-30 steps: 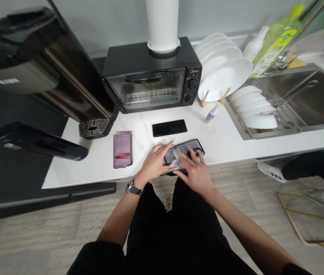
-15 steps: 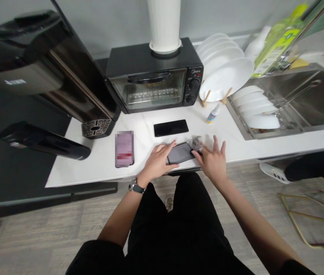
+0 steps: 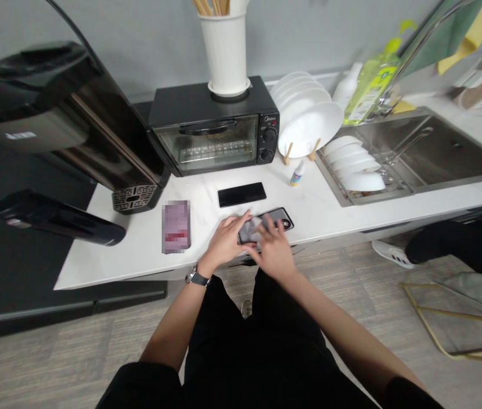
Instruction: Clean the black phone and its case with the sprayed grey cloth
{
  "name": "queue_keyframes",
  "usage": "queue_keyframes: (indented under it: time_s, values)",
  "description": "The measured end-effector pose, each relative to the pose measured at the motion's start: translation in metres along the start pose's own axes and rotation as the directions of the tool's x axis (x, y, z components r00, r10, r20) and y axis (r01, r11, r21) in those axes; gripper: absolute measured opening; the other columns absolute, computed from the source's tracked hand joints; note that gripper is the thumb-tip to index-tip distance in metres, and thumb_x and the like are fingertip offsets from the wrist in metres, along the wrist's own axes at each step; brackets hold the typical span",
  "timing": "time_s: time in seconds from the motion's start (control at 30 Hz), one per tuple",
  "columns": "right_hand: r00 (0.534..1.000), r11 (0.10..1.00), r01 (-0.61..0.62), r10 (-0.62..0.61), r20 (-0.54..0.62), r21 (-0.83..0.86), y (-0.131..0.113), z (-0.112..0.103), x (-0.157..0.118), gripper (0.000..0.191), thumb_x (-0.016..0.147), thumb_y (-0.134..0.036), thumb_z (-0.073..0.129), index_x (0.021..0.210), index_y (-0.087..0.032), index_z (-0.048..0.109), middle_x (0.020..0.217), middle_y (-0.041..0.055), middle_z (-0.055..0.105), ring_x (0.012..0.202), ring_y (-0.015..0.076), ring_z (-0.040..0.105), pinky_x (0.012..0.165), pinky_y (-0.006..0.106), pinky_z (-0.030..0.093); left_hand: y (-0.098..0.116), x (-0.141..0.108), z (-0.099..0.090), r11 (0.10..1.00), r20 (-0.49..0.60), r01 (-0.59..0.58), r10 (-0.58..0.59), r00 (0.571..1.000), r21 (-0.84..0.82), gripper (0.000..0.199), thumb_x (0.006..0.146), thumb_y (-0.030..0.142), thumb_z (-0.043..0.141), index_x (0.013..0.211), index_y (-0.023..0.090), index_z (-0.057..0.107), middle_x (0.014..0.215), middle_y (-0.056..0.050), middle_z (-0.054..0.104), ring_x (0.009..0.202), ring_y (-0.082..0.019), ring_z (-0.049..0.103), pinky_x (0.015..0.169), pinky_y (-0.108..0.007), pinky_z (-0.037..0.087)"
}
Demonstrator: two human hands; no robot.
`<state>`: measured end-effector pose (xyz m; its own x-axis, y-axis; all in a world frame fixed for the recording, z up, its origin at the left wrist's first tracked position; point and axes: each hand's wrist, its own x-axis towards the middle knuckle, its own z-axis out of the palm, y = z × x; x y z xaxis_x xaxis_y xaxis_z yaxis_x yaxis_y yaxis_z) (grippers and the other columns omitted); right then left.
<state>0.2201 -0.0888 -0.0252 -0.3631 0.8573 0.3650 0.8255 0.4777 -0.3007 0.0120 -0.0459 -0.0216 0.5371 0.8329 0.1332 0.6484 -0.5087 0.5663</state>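
A grey phone point(image 3: 282, 214) with a dark round camera area and a black rim lies back up near the counter's front edge. My left hand point(image 3: 224, 240) grips its left end, fingers along the far edge and thumb along the near edge. Over the phone's left half, my right hand point(image 3: 275, 251) presses a crumpled grey cloth point(image 3: 251, 228) on it; those fingers are slightly blurred. Just behind is a black phone point(image 3: 241, 195), lying flat. A small white spray bottle point(image 3: 297, 174) with a colourful label stands to the right.
A pinkish, pixelated flat item point(image 3: 176, 226) lies left on the white counter point(image 3: 108, 261). Behind stand a black toaster oven point(image 3: 211, 142), a drinks machine point(image 3: 134, 196), a black cylinder point(image 3: 96, 227) and white plates point(image 3: 309, 128). The sink point(image 3: 445, 153) is right; a person's shoe point(image 3: 392, 254) shows below.
My right hand has slid the cloth leftward across the phone, from its right end to its left half, uncovering the camera area. My left hand keeps its grip. The view has shifted slightly.
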Motion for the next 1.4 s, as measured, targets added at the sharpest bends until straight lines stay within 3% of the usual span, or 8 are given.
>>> queue_keyframes:
  time_s: [0.1, 0.3, 0.47, 0.6, 0.8, 1.03, 1.27, 1.4]
  values:
    - [0.993, 0.992, 0.100, -0.104, 0.048, 0.079, -0.013, 0.003, -0.002, 0.047, 0.108, -0.049, 0.049, 0.134, -0.016, 0.070, 0.146, 0.0119, 0.067, 0.153, 0.0347, 0.043, 0.126, 0.061, 0.032, 0.000, -0.004, -0.001, 1.000, 0.007, -0.011, 0.011, 1.000, -0.017, 0.101, 0.089, 0.023, 0.074, 0.171, 0.031, 0.016, 0.159, -0.005, 0.056, 0.131, -0.029, 0.052, 0.114, -0.045, 0.045]
    - [0.982, 0.985, -0.166, 0.161, -0.096, -0.051, 0.026, -0.013, -0.004, 0.040, 0.107, -0.040, 0.052, 0.130, -0.013, 0.072, 0.133, 0.0170, 0.074, 0.156, 0.0402, 0.038, 0.125, 0.071, 0.024, 0.007, -0.005, -0.001, 1.000, -0.041, 0.024, -0.025, 0.999, -0.018, 0.103, 0.087, 0.039, 0.081, 0.169, 0.032, 0.019, 0.157, -0.005, 0.058, 0.133, -0.030, 0.052, 0.116, -0.048, 0.044]
    - [0.997, 0.987, 0.077, -0.076, -0.009, 0.143, -0.002, 0.006, -0.004, 0.033, 0.108, -0.030, 0.050, 0.128, -0.020, 0.075, 0.136, 0.0087, 0.074, 0.148, 0.0298, 0.051, 0.125, 0.058, 0.037, 0.007, -0.007, 0.001, 0.998, -0.054, 0.064, -0.063, 0.997, 0.003, 0.094, 0.086, 0.038, 0.082, 0.165, 0.025, 0.032, 0.164, -0.012, 0.048, 0.146, -0.032, 0.043, 0.123, -0.052, 0.038]
    - [0.993, 0.942, -0.028, 0.066, -0.101, 0.334, 0.013, 0.002, -0.003, 0.033, 0.108, -0.037, 0.052, 0.105, -0.024, 0.082, 0.114, 0.0042, 0.082, 0.129, 0.0295, 0.069, 0.114, 0.050, 0.051, 0.006, -0.010, 0.003, 0.993, -0.127, 0.113, -0.114, 0.985, -0.012, 0.079, 0.077, 0.045, 0.090, 0.143, 0.020, 0.055, 0.165, -0.016, 0.042, 0.154, -0.036, 0.035, 0.127, -0.055, 0.032]
    - [0.833, 0.912, -0.258, 0.377, -0.406, 0.318, 0.049, -0.033, -0.004, 0.048, 0.110, -0.045, 0.042, 0.122, -0.016, 0.078, 0.119, 0.0138, 0.080, 0.114, 0.0326, 0.076, 0.099, 0.046, 0.060, 0.003, -0.012, 0.015, 0.934, -0.245, 0.245, -0.310, 0.919, -0.262, 0.041, 0.101, 0.033, 0.060, 0.140, 0.021, 0.056, 0.118, -0.009, 0.075, 0.109, -0.023, 0.072, 0.102, -0.043, 0.056]
    - [0.951, 0.994, -0.038, 0.067, -0.302, 0.101, 0.048, -0.031, 0.009, 0.042, 0.109, -0.024, 0.041, 0.145, -0.020, 0.063, 0.149, 0.0084, 0.066, 0.147, 0.0243, 0.054, 0.119, 0.044, 0.045, 0.007, -0.012, 0.020, 0.946, -0.287, 0.233, -0.293, 0.912, -0.225, 0.027, 0.102, 0.036, 0.060, 0.119, 0.022, 0.075, 0.103, -0.007, 0.081, 0.092, -0.023, 0.075, 0.089, -0.036, 0.058]
    - [0.968, 0.984, 0.180, -0.176, -0.181, 0.007, -0.026, 0.018, 0.010, 0.041, 0.104, -0.013, 0.046, 0.141, -0.019, 0.063, 0.139, 0.0094, 0.071, 0.148, 0.0255, 0.050, 0.132, 0.052, 0.019, 0.007, -0.009, 0.021, 0.948, -0.267, 0.276, -0.309, 0.913, -0.155, 0.022, 0.086, 0.002, 0.066, 0.086, 0.018, 0.081, 0.086, -0.007, 0.083, 0.078, -0.022, 0.076, 0.078, -0.030, 0.056]
    - [0.967, 0.982, 0.155, -0.173, -0.186, -0.106, 0.003, 0.013, 0.012, 0.044, 0.102, -0.011, 0.048, 0.143, -0.021, 0.060, 0.136, 0.0089, 0.071, 0.143, 0.0279, 0.052, 0.132, 0.057, 0.010, 0.006, -0.009, 0.022, 0.948, -0.264, 0.273, -0.309, 0.914, -0.163, 0.021, 0.091, 0.008, 0.067, 0.096, 0.021, 0.084, 0.098, -0.008, 0.085, 0.088, -0.025, 0.079, 0.083, -0.031, 0.058]
